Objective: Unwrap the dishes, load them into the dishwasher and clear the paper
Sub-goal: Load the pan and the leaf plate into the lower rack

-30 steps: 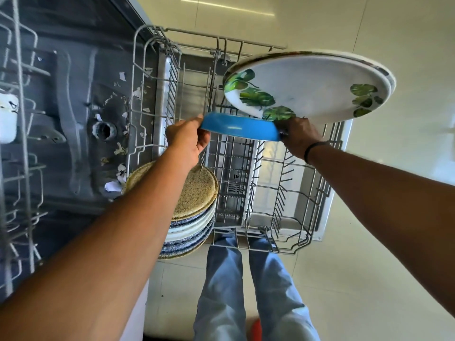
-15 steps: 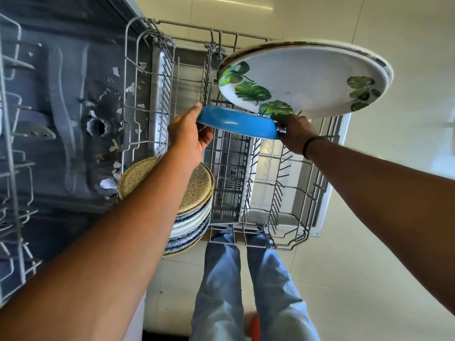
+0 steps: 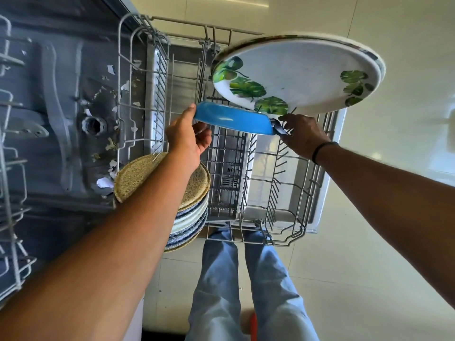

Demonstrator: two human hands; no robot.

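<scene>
Cream floor tiles (image 3: 357, 279) fill the background, with an open dishwasher on the left, its grey tub (image 3: 61, 119) dotted with torn paper scraps (image 3: 104, 182).

Head view, only one:
- Lower rack (image 3: 290, 193) is pulled out over the open door, wire tines mostly bare. No brand, label or readable writing anywhere in view.
- Blue pan (image 3: 234, 120) is held above the rack's far half, roughly level, rim toward the camera, with a dark handle stub at its right end.
- Left hand (image 3: 188, 141) is at the pan's left rim: thumb up against the edge, fingers curled underneath, gripping it.
- Right hand (image 3: 304, 134) is at the pan's right end by the handle stub, fingers bent toward it. Contact point is hidden behind the hand, so I cannot tell whether it actually grips. Black band (image 3: 322, 150) on that wrist.
- Two large white plates with a green leaf print (image 3: 295, 72) stand tilted at the rack's far right corner, stacked one against the other, lower edge just behind the pan and overlapping it in view. Can't tell if they touch.
- Stack of plates (image 3: 194, 205) sits at the rack's near left corner: speckled tan one on top, blue-patterned and white ones below. Left forearm crosses over it.
- Upper rack wires (image 3: 12, 168) run along the left edge of the view.
- Person's legs in light blue jeans (image 3: 221, 291) show below the rack's near edge, with something red-orange (image 3: 253, 326) on the floor between the feet.
</scene>
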